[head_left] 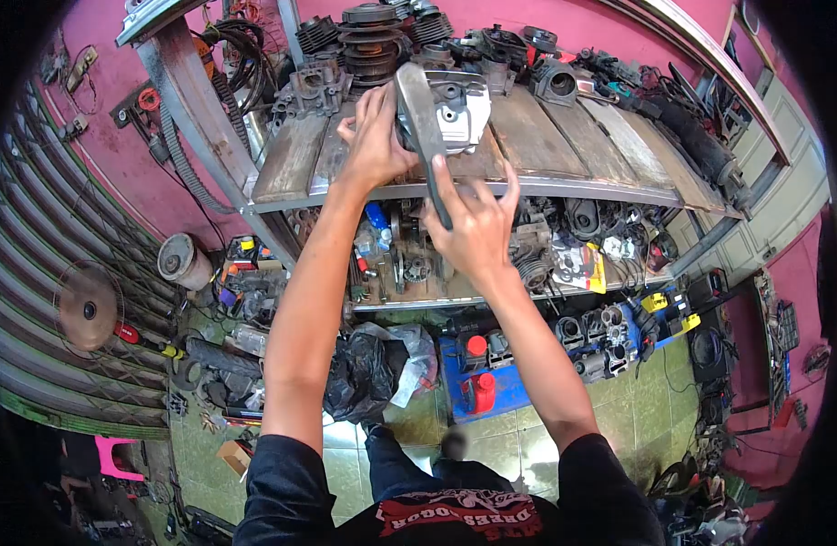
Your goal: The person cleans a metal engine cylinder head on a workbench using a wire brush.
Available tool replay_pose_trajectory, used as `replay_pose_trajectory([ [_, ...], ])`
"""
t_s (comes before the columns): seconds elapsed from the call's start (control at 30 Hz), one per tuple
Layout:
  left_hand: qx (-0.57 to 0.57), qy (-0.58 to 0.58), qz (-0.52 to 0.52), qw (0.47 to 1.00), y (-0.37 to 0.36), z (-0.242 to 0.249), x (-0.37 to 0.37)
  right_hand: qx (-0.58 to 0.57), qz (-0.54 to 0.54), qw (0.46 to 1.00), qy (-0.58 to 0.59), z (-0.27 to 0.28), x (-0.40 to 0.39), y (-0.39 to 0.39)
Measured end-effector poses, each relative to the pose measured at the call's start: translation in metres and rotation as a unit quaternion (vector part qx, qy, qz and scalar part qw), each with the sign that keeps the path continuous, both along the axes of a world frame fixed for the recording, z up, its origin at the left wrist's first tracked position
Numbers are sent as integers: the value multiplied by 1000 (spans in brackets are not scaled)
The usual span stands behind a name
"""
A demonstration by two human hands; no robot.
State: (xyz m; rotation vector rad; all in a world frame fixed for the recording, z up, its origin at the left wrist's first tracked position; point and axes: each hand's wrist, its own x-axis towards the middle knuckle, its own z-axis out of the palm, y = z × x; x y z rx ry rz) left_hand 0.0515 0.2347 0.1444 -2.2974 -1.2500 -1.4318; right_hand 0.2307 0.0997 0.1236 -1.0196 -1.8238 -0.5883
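Observation:
My left hand (375, 146) is closed at the left side of a silver metal engine part (470, 116), steadying it at the shelf's front. Its fingertips are partly hidden behind the tool. Wrapped round the dark handle of a long brush-like tool (418, 109) is my right hand (473, 218), index finger stretched along the shaft. The tool's broad, worn, pale head slants up across the left part of the engine part. Its underside is turned away, so I cannot see bristles or whether it touches the metal.
Greasy engine parts (368, 41) crowd the back of the wooden shelf (537, 136). More parts fill the lower shelf. Below stand a blue tray (518, 396) with metal parts, a red bottle (479, 393) and a black plastic bag (359, 373). A fan (89, 309) is at left.

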Motion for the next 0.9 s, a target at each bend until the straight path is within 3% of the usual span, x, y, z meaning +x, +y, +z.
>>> replay_pose_trajectory([
  [0.1, 34, 9, 1, 999, 15, -6, -7, -35, 37, 999, -1, -9, 6, -14],
  [0.23, 6, 13, 15, 1000, 2, -1, 1, -10, -18, 999, 33, 18, 8, -4],
  [0.43, -11, 5, 23, 1000, 8, -4, -3, -48, 19, 999, 12, -14, 18, -17],
  [0.63, -35, 13, 26, 999, -1, -2, -5, 24, -34, 999, 20, 20, 21, 10],
  [0.77, -31, 11, 24, 999, 3, -2, -4, -15, 27, 999, 11, -19, 23, -9],
  [0.9, -47, 29, 33, 998, -3, 2, -1, -5, 26, 999, 36, 14, 20, -3],
])
